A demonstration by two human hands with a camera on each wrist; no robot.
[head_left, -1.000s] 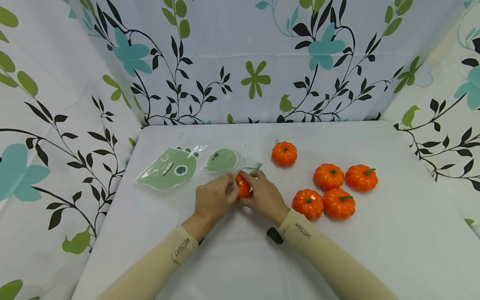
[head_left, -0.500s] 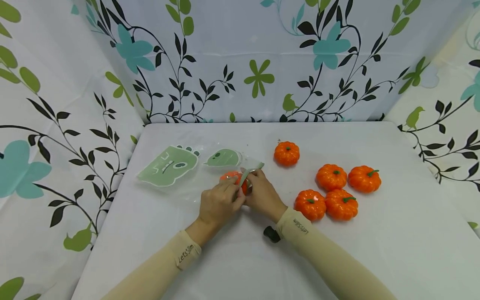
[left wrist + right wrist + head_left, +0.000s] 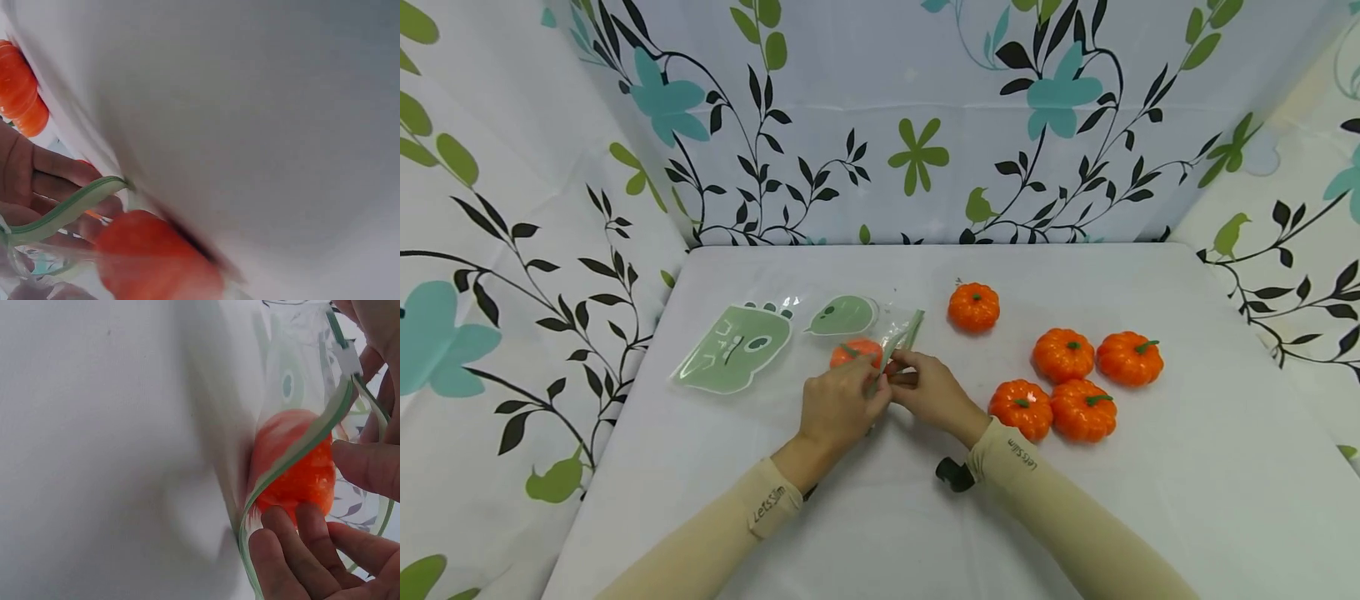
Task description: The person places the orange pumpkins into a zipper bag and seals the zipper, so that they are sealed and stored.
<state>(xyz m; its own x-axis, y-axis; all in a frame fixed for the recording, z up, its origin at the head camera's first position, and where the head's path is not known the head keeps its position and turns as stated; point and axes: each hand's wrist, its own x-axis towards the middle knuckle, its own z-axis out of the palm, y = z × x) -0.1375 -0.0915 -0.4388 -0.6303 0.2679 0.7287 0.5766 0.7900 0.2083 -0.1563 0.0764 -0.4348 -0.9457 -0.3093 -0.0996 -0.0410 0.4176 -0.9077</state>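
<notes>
Left hand (image 3: 838,410) pinching zip bag (image 3: 893,328), right hand (image 3: 938,398) spread at mouth, both angled inward

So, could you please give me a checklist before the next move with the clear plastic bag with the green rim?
1. Round orange pumpkin in the clear green-rimmed plastic bag: ok.
2. Bag mouth open: ok, the rim's sides stand apart.
3. Left hand holding the bag: ok, at the rim.
4. Right hand clear of the mouth: not ok, its fingers are there.
5. Right fingertips off the pumpkin: cannot tell.
6. Five other pumpkins outside the bag: ok, on the white table.
</notes>
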